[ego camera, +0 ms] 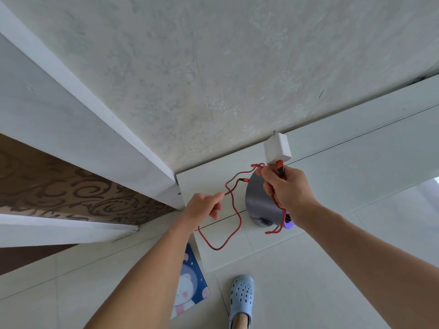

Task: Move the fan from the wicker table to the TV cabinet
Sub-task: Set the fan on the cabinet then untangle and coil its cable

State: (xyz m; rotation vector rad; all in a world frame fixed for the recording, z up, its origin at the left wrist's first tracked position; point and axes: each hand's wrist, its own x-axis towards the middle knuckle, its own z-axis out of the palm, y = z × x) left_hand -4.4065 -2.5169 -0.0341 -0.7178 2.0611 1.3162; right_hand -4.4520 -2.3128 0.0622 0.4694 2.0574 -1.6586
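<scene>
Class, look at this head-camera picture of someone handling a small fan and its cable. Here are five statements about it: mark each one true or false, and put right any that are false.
1. The grey fan stands on the white cabinet top. True.
2. The cable is blue. False: it is red.
3. The right hand holds the cable just below the white charger plug. True.
4. The left hand is empty. False: its fingers pinch the red cable.
5. The foot seen on the floor is bare. False: it wears a light blue clog.
</scene>
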